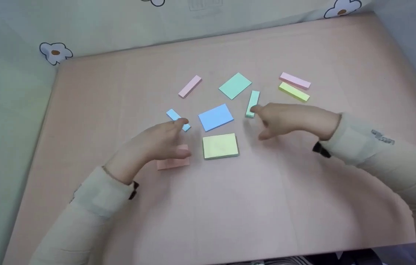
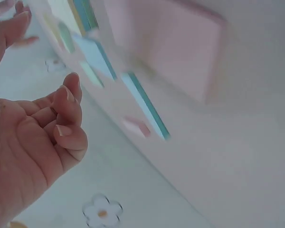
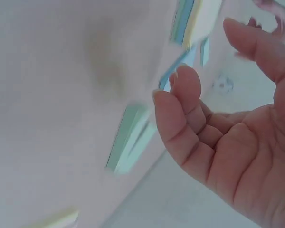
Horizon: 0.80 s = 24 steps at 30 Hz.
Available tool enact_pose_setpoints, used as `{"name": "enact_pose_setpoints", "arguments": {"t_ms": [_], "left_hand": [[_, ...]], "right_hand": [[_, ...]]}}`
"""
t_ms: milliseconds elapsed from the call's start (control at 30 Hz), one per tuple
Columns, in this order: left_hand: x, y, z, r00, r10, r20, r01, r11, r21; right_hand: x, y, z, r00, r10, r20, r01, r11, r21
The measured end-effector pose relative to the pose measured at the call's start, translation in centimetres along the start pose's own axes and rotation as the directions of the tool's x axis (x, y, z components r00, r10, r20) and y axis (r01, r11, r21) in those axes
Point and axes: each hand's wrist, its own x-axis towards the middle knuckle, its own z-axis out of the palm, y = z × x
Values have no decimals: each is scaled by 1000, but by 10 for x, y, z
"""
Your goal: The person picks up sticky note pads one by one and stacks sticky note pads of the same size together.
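My left hand, fingers loosely bent and thumb apart, is over the table with nothing in its grasp. It overlaps a narrow blue sticky-note pad and a larger pink sticky-note pad in the head view. The left wrist view shows the fingers apart from the blue strip pad. My right hand holds nothing; its index fingertip overlaps the lower end of a narrow green pad. In the right wrist view, the bent fingers appear beside this green pad. Between the hands lie a thick yellow pad and a blue pad.
Farther back are a green rectangular pad and a narrow pink pad. At the right, another pink strip pad lies beside a yellow one. A flower-printed cloth rises behind the pink table.
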Motion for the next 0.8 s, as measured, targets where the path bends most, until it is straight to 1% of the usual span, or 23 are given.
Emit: {"name": "enact_pose_setpoints", "arguments": {"t_ms": [100, 200, 267, 367, 433, 500, 633, 800], "left_hand": [[-11, -21, -3, 998, -55, -28, 53, 998, -46], [-16, -38, 2, 996, -73, -53, 70, 996, -56], [-19, -46, 7, 996, -55, -64, 53, 998, -40], [-20, -53, 16, 998, -5, -65, 6, 1000, 13], [-21, -57, 22, 998, 18, -58, -16, 999, 40], [-22, -58, 25, 999, 23, -49, -20, 998, 55], [-22, -60, 29, 1000, 10, -28, -9, 999, 40], [-22, -59, 32, 1000, 20, -17, -19, 999, 29]], "right_hand": [[-12, 28, -9, 998, -13, -68, 14, 1000, 24], [-18, 58, -13, 988, -58, -143, 63, 998, 30], [-20, 75, -13, 980, -79, -184, 87, 995, 38], [-21, 94, -10, 970, -101, -222, 112, 993, 38], [-22, 101, -8, 967, -109, -229, 121, 992, 41], [-23, 104, -6, 967, -113, -228, 124, 992, 36], [-26, 107, -6, 969, -113, -221, 122, 992, 26], [-27, 107, -8, 970, -111, -215, 117, 993, 14]]}}
